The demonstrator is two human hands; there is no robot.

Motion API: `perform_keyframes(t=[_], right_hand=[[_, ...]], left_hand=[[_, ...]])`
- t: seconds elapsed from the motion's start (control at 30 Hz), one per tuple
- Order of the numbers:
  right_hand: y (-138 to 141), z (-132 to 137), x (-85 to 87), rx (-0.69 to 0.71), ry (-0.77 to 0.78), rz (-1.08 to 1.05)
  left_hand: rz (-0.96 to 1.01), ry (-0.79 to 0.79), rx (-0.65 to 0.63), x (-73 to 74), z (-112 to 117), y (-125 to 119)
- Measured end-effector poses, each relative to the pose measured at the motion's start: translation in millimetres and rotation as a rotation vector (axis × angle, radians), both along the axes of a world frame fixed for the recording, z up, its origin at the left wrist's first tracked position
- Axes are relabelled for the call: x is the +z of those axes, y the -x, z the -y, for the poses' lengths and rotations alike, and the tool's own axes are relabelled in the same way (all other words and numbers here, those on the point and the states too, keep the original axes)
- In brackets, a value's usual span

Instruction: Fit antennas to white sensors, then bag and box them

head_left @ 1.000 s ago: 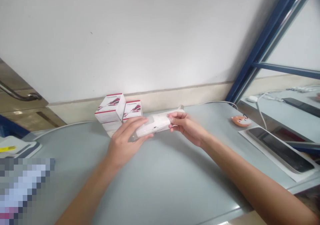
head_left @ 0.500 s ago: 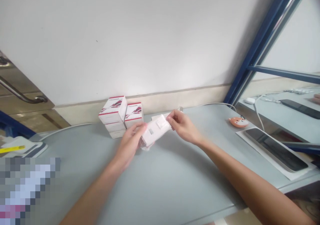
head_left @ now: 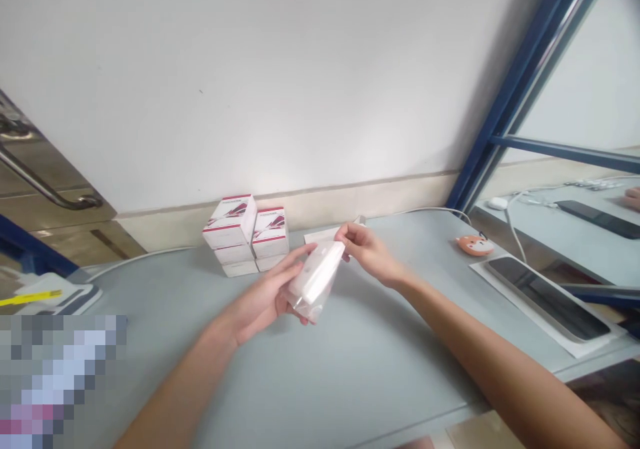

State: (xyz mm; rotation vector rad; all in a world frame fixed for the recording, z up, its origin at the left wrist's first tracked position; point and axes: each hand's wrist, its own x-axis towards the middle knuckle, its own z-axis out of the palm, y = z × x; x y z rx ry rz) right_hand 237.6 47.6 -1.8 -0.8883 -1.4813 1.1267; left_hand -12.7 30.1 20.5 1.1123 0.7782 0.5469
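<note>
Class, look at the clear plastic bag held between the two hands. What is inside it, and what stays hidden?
A white oblong object sits inside the clear plastic bag. The left hand and right hand cover parts of it, so its full shape cannot be seen.

Slim, bare left hand (head_left: 257,302) and right hand (head_left: 370,256), with long, tapered fingers (head_left: 350,231)

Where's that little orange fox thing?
In the head view, the orange fox-face ornament sits on the grey table toward the right, beyond the person's right hand and just past the top end of a dark tablet.
</note>
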Motion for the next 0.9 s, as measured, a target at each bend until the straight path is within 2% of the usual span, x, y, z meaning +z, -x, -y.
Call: perform_keyframes(t=[0.13,0.23,0.33,0.4,0.5,0.57,0.67,0.73,0.8,0.9], right_hand=[[3.9,3.0,1.6,-0.004,0.030,-0.069],[9.6,6.1,2.5,-0.010,0.108,-0.157],[14.7,10.7,5.7,-0.004,0.240,-0.250],[16.3,12.9,7.9,-0.002,0.299,-0.286],[17.5,12.3,7.0,-0.071,0.288,-0.295],[18.5,9.7,3.5,-0.172,0.226,-0.244],[19.9,8.1,-2.2,-0.237,0.031,-0.090],[19.6,10.8,-3.1,-0.181,-0.164,0.046],[18.0,15.2,-0.8,-0.137,-0.349,0.197],[14.5,20.7,5.8,-0.173,-0.468,0.326]], left_hand=[[0.235,-0.003,-0.156,-10.4,0.4,-0.5],[0.450,0.062,-0.191,-14.0,3.2,-3.1],[0.539,0.044,-0.196,-12.3,9.3,-6.6],[0.446,-0.054,-0.126,-11.0,14.0,-10.8],[0.111,-0.220,0.094,-11.8,17.9,-20.8],[-0.036,-0.250,0.253,-14.8,15.9,-27.5],[0.005,-0.146,0.429,-21.0,6.4,-32.2],[0.088,-0.087,0.458,-23.7,0.4,-31.2],[0.125,-0.103,0.458,-23.8,-2.3,-28.7],[0.103,-0.194,0.496,-18.1,-1.4,-26.4]])
